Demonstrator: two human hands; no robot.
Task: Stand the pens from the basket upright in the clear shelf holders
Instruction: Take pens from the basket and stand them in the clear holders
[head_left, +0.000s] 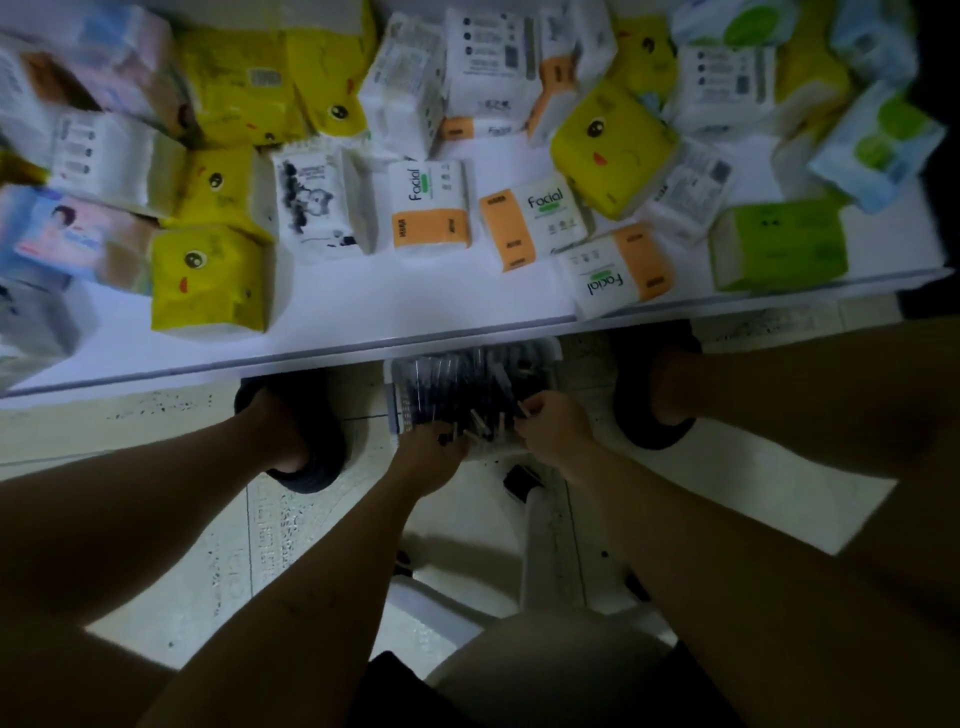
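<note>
A view from above, dim and blurred. A pale basket (397, 410) of dark pens (467, 384) sits on the floor, partly under the near edge of a white desk (415, 312) covered in tissue packs (431, 210). Both hands reach into the basket: the left hand (428, 452) and right hand (553, 428) each have fingers curled among pens, though the exact grasp cannot be made out.

One head-worn camera looked steeply down past a white table (467, 312) edge, close above the floor beneath it, seemingly slightly blurred.
</note>
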